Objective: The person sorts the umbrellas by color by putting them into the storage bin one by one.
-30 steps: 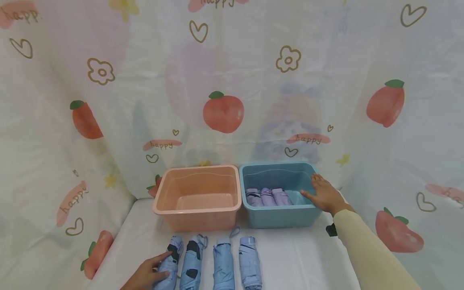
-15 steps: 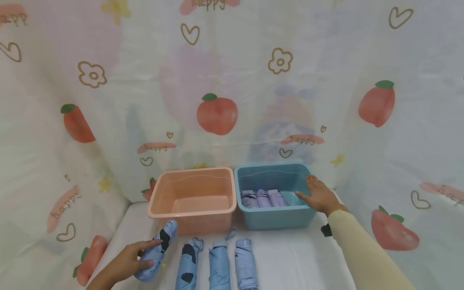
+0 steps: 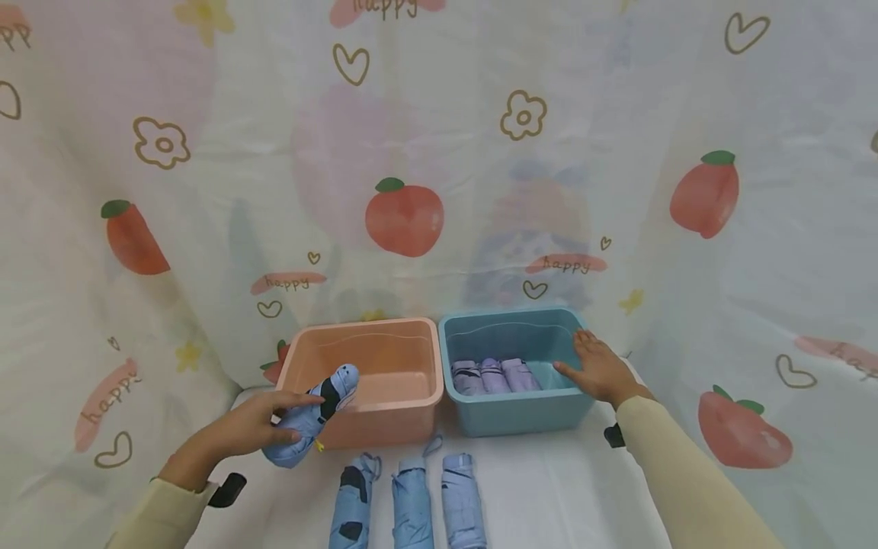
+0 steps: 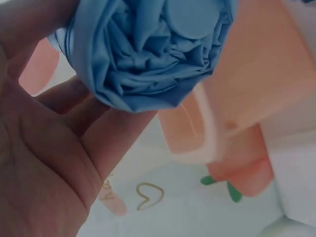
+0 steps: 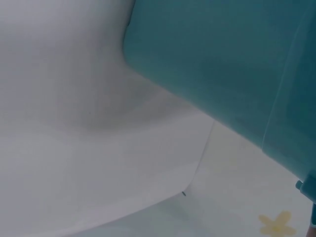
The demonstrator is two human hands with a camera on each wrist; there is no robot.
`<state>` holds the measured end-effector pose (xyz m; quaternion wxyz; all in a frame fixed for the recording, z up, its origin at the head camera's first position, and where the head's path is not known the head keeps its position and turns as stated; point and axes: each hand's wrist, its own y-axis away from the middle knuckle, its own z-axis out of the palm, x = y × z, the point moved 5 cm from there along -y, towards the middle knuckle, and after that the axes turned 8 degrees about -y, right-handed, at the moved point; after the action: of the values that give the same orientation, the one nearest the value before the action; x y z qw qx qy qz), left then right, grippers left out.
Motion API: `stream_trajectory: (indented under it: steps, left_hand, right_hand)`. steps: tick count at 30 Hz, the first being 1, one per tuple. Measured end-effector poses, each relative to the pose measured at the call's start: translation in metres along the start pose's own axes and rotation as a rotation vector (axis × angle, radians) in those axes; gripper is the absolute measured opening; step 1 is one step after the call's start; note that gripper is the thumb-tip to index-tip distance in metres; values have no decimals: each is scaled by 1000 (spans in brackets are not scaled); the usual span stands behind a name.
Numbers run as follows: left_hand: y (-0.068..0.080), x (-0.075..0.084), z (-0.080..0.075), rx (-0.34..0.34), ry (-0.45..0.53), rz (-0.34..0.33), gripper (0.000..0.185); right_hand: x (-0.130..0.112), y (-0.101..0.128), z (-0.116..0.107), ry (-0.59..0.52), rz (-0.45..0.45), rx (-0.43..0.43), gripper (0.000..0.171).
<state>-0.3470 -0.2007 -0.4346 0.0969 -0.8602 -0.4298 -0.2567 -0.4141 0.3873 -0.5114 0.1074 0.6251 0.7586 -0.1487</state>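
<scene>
Left hand (image 3: 241, 431) curled round a folded blue umbrella (image 3: 312, 415) – held tilted at the front-left corner of the pink bin (image 3: 363, 374). Right hand (image 3: 598, 371) – fingers spread flat, resting on the teal bin (image 3: 514, 415) rim, right of the pink bin.

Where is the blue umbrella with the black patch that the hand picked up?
In the head view, the left hand holds that umbrella at the pink bin's front left corner.

- Left hand (image 3: 236, 431): bare, pale cream long sleeve to the wrist, black strap piece at the cuff.
- Right hand (image 3: 604, 371): bare, same cream sleeve, small black strap piece under the wrist.
</scene>
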Motion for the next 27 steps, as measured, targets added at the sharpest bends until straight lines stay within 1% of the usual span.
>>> stream_trajectory:
  steps: [5, 7, 11, 13, 16, 18, 20, 22, 24, 27]
  left_hand:
    - [-30, 2, -10, 8, -50, 17, 57]
    - [-44, 3, -13, 0, -44, 38, 57]
    - [-75, 4, -19, -27, -38, 76, 56]
    - [-91, 3, -21, -43, -52, 74, 55]
    - [-113, -1, -21, -64, -126, 37, 56]
    - [-126, -6, -17, -86, -167, 13, 56]
    - [-138, -11, -11, -103, -217, 14, 55]
    - [-150, -17, -2, -142, -209, 22, 55]
    - [-161, -22, 9, -187, -182, 17, 56]
    - [-177, -29, 24, -249, -123, -18, 58]
  right_hand:
    - [0, 1, 0, 6, 7, -8, 100]
    - [-1, 1, -1, 10, 3, -5, 100]
    - [-1, 0, -3, 27, 9, -3, 100]
    - [0, 0, -3, 27, 13, -4, 101]
    - [0, 0, -2, 15, 23, 1, 103]
    - [-1, 2, 0, 6, 31, 4, 102]
    - [-3, 3, 2, 7, 34, 5, 101]
    - [-3, 4, 3, 13, 34, 4, 99]
    - [-1, 3, 3, 26, 30, 5, 100]
    - [1, 3, 2, 44, 17, 14, 99]
